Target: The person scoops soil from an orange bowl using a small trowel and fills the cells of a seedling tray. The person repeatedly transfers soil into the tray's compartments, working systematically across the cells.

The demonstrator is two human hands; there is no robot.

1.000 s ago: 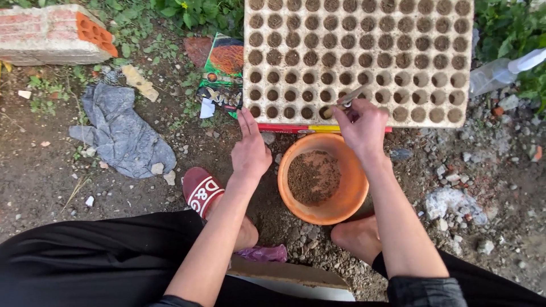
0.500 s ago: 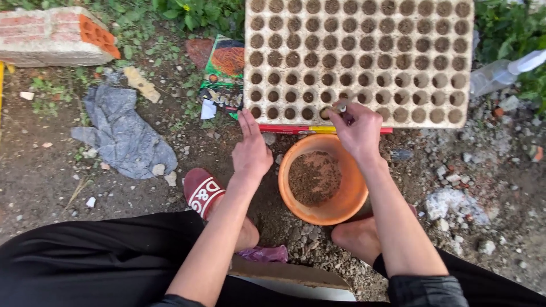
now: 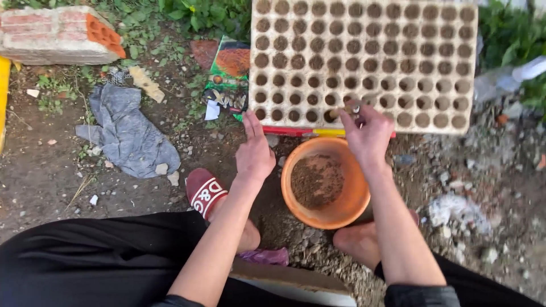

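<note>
Stick [image 3: 348, 108] — pinched in the right hand [image 3: 368, 136], lying left-right, tip over a front-row cell of the tray [image 3: 364, 62]; left hand [image 3: 254, 152] flat, fingers together, empty, beside the pot [image 3: 324, 182].

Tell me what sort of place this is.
Probably a backyard or garden plot used for sowing: bare stony ground with weeds, a many-celled seed tray partly filled with soil, and an orange pot of soil below the right hand, which holds a small tool.
</note>
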